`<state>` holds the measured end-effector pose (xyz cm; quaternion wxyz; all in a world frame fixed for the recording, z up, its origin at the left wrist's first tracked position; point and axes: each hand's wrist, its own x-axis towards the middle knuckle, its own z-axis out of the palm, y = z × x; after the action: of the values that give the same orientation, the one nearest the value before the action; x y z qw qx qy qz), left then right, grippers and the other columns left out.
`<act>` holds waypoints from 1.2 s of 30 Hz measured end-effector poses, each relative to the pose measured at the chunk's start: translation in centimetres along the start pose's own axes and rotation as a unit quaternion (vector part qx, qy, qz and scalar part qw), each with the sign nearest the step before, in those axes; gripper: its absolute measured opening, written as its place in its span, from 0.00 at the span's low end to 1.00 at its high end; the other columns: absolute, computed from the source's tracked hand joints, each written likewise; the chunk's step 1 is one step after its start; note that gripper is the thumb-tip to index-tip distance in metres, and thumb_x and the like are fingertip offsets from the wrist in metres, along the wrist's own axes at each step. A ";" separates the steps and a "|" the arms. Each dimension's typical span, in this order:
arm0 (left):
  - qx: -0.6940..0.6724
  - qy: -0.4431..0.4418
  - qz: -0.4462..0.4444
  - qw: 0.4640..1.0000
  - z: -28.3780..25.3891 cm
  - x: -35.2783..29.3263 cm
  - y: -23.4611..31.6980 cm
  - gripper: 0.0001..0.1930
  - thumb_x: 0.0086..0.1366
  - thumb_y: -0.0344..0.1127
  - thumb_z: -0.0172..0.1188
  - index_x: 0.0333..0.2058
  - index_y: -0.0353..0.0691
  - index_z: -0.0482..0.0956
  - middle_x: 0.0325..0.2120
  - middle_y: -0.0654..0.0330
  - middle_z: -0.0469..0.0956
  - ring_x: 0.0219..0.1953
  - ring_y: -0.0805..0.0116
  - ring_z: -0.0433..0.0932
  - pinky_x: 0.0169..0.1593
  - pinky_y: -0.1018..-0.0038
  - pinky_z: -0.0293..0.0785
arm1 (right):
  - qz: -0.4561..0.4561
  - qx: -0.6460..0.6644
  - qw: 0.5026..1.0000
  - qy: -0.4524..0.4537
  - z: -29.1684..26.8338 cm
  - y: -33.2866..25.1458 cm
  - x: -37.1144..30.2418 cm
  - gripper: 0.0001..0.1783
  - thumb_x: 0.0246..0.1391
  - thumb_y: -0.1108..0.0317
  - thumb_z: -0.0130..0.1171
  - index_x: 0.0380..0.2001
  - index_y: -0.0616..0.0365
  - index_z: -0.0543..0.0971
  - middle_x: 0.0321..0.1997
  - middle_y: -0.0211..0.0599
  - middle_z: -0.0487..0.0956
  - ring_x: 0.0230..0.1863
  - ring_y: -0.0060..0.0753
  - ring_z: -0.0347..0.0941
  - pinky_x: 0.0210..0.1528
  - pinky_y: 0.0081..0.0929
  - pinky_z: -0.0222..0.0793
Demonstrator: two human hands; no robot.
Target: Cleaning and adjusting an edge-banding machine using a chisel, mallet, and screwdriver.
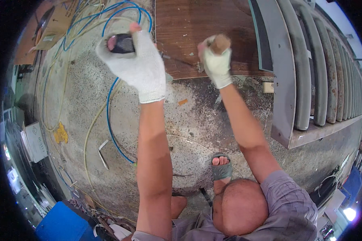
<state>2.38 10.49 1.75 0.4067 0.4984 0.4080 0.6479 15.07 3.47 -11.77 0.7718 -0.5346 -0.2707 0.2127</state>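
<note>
A black, ribbed, oblong piece sits in the curled fingers of the white-gloved left hand, beyond the left edge of the brown wood-grain board; over its lower edge, the pale-gloved right hand closes round a blurred brown, round-ended piece. Loosening fingers could drop either.

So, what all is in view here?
Small object: one, black, in left hand
Rounded object: one, brown, in right hand
Board: one, brown, top centre
Rollers: many, grey, right
Hoses: several, blue and pale, left
Cardboard box: one, brown, upper left
Carton: one, white, left
Container: one, blue, lower left
Patch: one, yellow, left floor
Strip: one, white, left floor
Sandal: one, grey, lower centre
Sleeves: two, grey, bottom
Hands: two, white-gloved, top
</note>
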 end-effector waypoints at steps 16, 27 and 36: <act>-0.106 -0.086 -0.025 0.990 -3.8 -0.4 1.7 0.21 0.58 0.30 0.73 0.44 0.38 0.68 0.29 0.61 0.75 0.24 0.76 0.75 0.23 0.81 0.72 | 0.083 0.357 0.930 0.015 -3.5 -8.7 0.3 0.14 0.57 0.63 0.55 0.22 0.49 0.62 0.17 0.23 0.53 0.19 0.24 0.49 0.29 0.30 0.54; -0.116 0.005 0.009 0.993 -5.8 -0.1 8.1 0.19 0.56 0.32 0.75 0.40 0.40 0.72 0.24 0.65 0.75 0.18 0.78 0.69 0.21 0.80 0.66 | 0.047 0.304 0.948 0.087 -3.6 -14.6 -0.9 0.16 0.59 0.59 0.57 0.20 0.46 0.65 0.18 0.22 0.59 0.21 0.24 0.54 0.35 0.32 0.57; -0.042 -0.025 0.082 0.995 -1.6 2.1 0.4 0.20 0.59 0.31 0.72 0.42 0.43 0.67 0.30 0.61 0.76 0.20 0.76 0.71 0.23 0.79 0.67 | -0.016 0.142 0.988 0.056 -1.8 -10.8 -0.8 0.08 0.57 0.68 0.61 0.34 0.59 0.73 0.24 0.30 0.75 0.26 0.21 0.70 0.29 0.20 0.61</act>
<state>0.43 12.09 2.46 0.3828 0.5290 0.3273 0.6830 16.10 -1.93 -2.31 0.8571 -0.4263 -0.2025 0.2066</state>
